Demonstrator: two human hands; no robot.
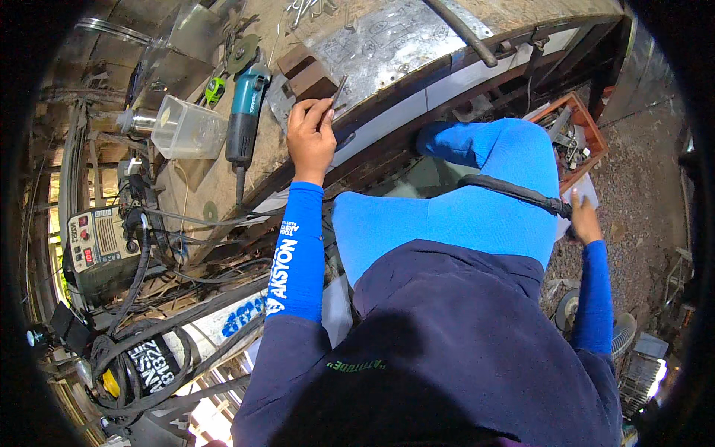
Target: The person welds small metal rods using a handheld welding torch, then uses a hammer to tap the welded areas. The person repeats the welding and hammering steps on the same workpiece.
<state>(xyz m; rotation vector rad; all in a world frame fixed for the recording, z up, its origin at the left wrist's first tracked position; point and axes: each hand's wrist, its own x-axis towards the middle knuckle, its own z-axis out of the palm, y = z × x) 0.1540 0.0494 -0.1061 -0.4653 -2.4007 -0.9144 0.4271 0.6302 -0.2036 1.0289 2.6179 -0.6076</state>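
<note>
My left hand (309, 141) is raised at the near edge of the workbench, its thumb and fingers pinched around a short, thin metal rod (340, 89). The rod points up and away, beside brown metal blocks (307, 76) and a shiny metal plate (398, 56). Out to the right of my thigh, my right hand (586, 218) is closed around a thick black cable (518, 191). That cable lies across my blue-clad leg. Whatever is attached beyond the right fist is mostly hidden by the fingers.
On the bench (201, 186) lie a teal angle grinder (248, 112), a clear plastic container (186, 128) and a green tape measure (215, 91). A welding machine (100, 242) stands at left among coiled cables. An orange crate (592, 145) holds metal parts. One metal bar (462, 31) overhangs the bench edge.
</note>
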